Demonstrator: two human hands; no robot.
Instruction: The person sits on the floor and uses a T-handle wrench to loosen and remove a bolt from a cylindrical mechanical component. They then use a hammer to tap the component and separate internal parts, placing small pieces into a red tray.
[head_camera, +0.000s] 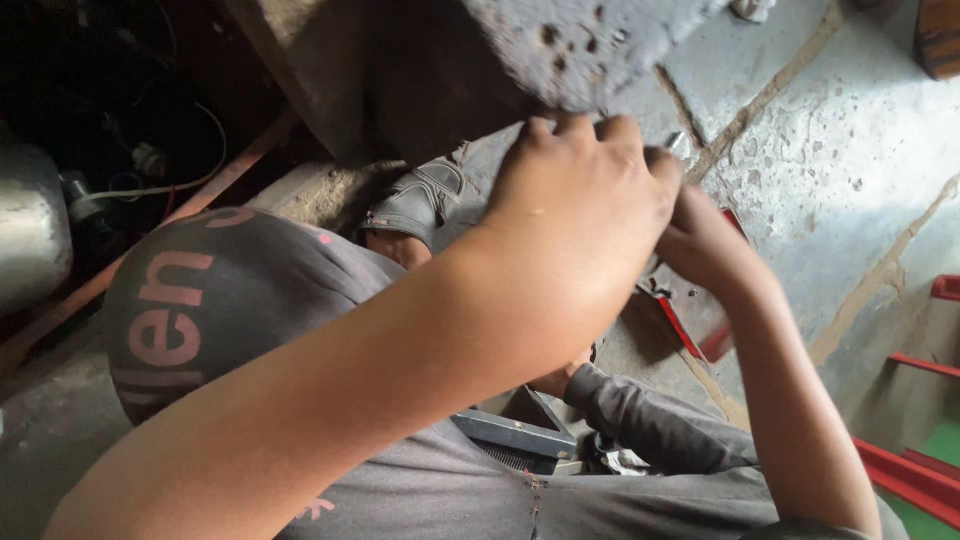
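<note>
Stone floor (850, 150) with cracked joints lies beneath. At left, a bent knee (220, 300) in grey cloth, a sandal (420, 200) beyond. Left hand (585, 215) curls closed, its hold hidden. Right hand (705, 245) grips a small metal piece (678, 143) above a red tray (695, 320).

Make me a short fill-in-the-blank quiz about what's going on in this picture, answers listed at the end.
1. The left hand is raised in front of the ____ hand.
2. The sandal by the knee is ____ in colour.
3. The floor is paved with ____ slabs.
4. The metal bars at the lower right are painted ____.

Missing words: right; grey; stone; red
</note>
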